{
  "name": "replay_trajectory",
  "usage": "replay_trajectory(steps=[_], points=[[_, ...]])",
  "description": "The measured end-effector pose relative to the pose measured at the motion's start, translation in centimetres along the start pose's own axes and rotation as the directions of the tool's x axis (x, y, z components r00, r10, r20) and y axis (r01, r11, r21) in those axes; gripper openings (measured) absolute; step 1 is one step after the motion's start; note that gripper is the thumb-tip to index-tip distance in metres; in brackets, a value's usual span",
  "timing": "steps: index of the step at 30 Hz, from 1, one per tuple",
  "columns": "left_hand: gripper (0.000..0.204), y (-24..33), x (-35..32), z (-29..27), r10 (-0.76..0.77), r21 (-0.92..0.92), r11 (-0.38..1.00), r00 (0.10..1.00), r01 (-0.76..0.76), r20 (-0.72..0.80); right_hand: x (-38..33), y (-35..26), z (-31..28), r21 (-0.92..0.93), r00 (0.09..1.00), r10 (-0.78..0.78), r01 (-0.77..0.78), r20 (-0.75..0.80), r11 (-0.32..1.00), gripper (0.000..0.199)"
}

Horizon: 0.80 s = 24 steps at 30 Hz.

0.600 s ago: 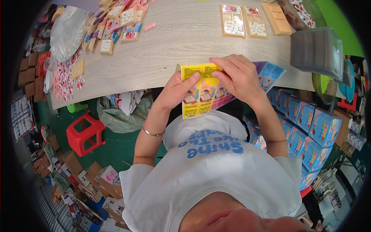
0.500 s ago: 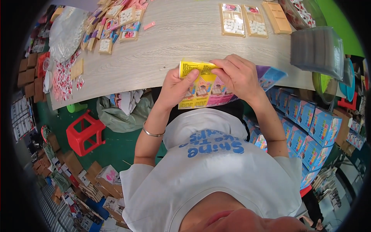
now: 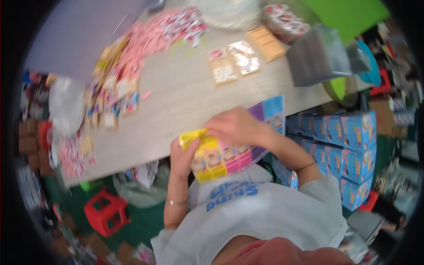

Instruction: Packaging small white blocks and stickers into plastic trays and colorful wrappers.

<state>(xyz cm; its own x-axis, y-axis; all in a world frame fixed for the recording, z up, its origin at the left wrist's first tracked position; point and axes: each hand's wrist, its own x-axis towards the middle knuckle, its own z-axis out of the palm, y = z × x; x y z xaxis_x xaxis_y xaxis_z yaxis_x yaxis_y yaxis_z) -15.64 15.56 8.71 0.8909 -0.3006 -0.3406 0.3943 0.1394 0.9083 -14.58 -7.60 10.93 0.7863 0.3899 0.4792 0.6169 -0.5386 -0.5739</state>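
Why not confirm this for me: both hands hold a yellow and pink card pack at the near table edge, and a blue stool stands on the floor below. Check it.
One thing is wrong: the stool is red, not blue, as the head view shows. The rest stands: the left hand and right hand both hold the yellow and pink card pack at the near edge of the table.

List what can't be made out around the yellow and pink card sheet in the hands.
- Card sheet, head view: its pictures are smeared by motion blur.
- Left hand: its fingertips are hidden behind the sheet's yellow edge.
- Right hand: its palm covers the sheet's top, so the grip there is unseen.
- Pink packets on the table: too blurred to count.
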Motion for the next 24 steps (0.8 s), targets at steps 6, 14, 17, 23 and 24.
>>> replay_trajectory(steps=[6,14,17,23,24], points=[[0.017,0.0,-0.4,-1.2,0.108,0.161,0.982,0.994,-0.104,-0.019,-0.3,-2.3,3.1,-0.163,0.958,-0.045,-0.002,-0.284,0.987,0.018],[0.014,-0.7,-1.7,-2.3,0.298,0.372,0.897,0.948,-0.238,-0.113,-0.2,-1.8,4.2,-0.104,0.993,-0.079,0.07,-0.089,0.992,0.02],[0.013,1.8,-2.0,-1.7,0.45,0.626,0.721,0.888,-0.296,-0.098,1.4,-1.1,2.6,-0.094,0.991,-0.133,0.135,0.026,0.986,0.017],[0.015,4.6,-2.0,-1.6,0.761,0.632,0.508,0.649,-0.585,-0.011,4.5,-1.9,0.5,0.148,0.989,-0.106,0.09,0.1,0.985,0.015],[0.016,4.1,-2.7,-2.5,0.624,0.46,0.711,0.779,-0.532,-0.064,4.3,-2.2,0.9,0.203,0.985,-0.127,0.101,0.117,0.974,0.015]])
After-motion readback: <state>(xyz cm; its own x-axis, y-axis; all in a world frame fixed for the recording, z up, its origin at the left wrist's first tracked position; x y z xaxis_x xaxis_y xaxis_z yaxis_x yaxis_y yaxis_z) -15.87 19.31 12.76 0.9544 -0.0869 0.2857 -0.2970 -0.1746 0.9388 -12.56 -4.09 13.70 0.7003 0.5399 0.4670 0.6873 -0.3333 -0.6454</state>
